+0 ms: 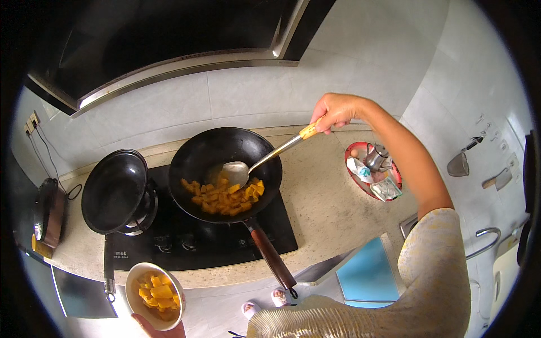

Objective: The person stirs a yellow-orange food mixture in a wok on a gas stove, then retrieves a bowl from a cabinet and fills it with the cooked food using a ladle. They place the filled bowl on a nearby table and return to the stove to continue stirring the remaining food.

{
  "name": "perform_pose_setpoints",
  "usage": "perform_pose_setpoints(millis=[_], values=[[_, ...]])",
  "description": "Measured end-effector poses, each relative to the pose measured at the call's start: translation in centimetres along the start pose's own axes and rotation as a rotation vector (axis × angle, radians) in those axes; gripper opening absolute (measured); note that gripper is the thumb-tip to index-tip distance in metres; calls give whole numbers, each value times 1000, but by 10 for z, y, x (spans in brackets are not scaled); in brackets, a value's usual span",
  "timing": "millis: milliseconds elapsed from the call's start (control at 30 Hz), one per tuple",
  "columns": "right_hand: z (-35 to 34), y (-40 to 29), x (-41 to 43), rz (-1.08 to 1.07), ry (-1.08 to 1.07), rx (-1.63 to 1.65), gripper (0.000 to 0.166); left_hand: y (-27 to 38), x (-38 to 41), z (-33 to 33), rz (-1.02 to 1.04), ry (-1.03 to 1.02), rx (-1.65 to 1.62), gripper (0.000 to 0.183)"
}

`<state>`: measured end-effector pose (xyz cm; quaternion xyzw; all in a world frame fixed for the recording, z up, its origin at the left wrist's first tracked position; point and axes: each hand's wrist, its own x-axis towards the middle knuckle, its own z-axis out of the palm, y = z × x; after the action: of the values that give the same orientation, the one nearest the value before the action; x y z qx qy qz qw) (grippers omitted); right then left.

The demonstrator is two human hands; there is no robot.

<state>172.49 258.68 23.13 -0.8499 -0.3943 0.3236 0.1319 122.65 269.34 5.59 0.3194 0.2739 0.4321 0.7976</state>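
My right hand (340, 112) grips the yellow handle of a metal wok spatula (274, 155), whose blade rests among orange chunks, possibly pumpkin (224, 198), inside a black wok (249, 148). The wok sits on the right side of a black glass cooktop (270, 249), its brown wooden handle (272, 257) pointing towards me. Below the counter's front edge, my left hand (158, 331) supports a white bowl (129, 281) from underneath. More orange chunks (160, 293) lie in the bowl. Most of the left hand is hidden by the bowl and the picture's edge.
A black frying pan (114, 190) stands on the left burner. On the counter at right, a red-rimmed tray (353, 179) holds a metal pot (376, 158), an egg (354, 153) and packets. A range hood (181, 63) overhangs the back. A cleaver (501, 179) hangs on the right wall.
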Motion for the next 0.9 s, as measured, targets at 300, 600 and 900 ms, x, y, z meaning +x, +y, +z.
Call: perform_pose_setpoints(millis=[300, 600, 900], values=[[24, 22, 17, -39, -59, 139, 24, 13, 1, 14, -10, -76, -5, 70], [97, 45, 14, -89, -14, 496, 20, 10, -1, 15, -53, -31, -20, 70], [151, 50, -12, -164, 279, 575, 21, -4, 17, 41, -83, -79, -69, 63]])
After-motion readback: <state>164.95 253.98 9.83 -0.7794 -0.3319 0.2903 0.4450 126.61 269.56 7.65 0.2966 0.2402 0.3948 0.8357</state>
